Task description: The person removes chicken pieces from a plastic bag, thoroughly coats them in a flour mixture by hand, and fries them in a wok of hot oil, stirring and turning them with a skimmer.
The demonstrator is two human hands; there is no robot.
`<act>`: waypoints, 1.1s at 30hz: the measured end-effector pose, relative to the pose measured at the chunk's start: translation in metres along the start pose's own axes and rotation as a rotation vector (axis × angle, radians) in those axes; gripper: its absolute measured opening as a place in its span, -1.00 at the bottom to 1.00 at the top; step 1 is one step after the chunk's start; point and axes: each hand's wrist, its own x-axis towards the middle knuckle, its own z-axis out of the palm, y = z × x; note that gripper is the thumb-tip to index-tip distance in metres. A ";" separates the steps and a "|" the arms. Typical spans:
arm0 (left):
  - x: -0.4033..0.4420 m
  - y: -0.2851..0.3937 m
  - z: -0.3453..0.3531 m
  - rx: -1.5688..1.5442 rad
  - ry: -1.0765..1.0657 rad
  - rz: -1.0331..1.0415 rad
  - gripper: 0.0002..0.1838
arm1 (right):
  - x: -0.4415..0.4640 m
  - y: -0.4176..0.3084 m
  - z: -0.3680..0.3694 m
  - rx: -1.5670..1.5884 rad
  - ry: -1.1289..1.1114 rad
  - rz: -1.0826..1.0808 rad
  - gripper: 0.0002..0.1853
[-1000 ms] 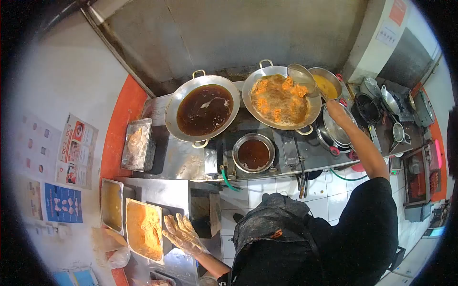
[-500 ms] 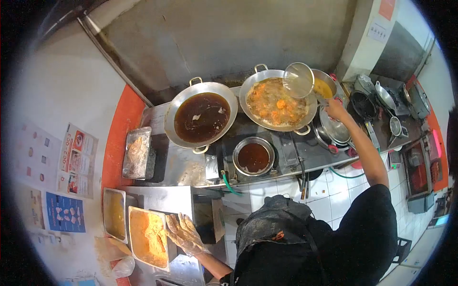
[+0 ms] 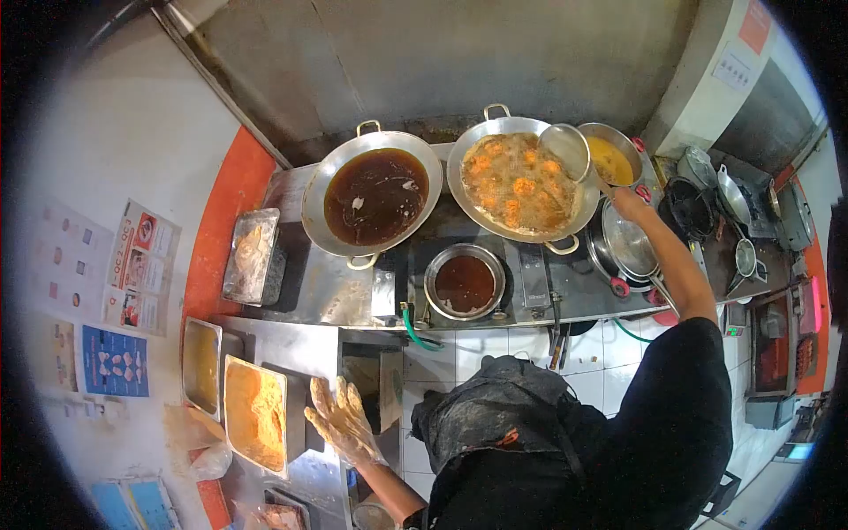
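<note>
My right hand is closed round the handle of a round mesh skimmer. The skimmer is tilted over the right rim of a wide wok, where orange-brown battered pieces fry in bubbling oil. My left hand, in a clear plastic glove coated with flour, is held palm up with its fingers spread. It holds nothing, just right of a metal tray of orange-tinted breading flour.
Another wok of dark oil stands to the left, with a bowl of brown liquid in front. A pot of yellowish liquid, a lidded pot and a metal tray with a floury piece sit on the counter. A yellow-liquid tray is by the wall.
The skimmer has dropped lower, nearer the oil at the wok's right side. My left hand has moved slightly away from the flour tray, fingers spreading. The view has shifted a little.
</note>
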 end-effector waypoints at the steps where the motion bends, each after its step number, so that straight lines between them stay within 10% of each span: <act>1: -0.008 -0.002 -0.002 -0.003 0.004 0.003 -0.30 | -0.001 0.011 0.001 0.053 -0.148 0.078 -0.79; 9: -0.035 -0.015 -0.023 -0.096 0.185 -0.066 -0.38 | 0.026 -0.022 0.013 0.529 -0.698 0.223 -0.85; 22: -0.026 -0.036 -0.024 -0.053 0.111 -0.233 -0.45 | -0.037 -0.045 -0.001 1.107 -0.404 0.463 -0.80; 33: -0.012 -0.065 -0.107 0.296 0.055 -0.331 -0.41 | -0.029 0.004 0.030 -0.043 0.265 0.070 -0.90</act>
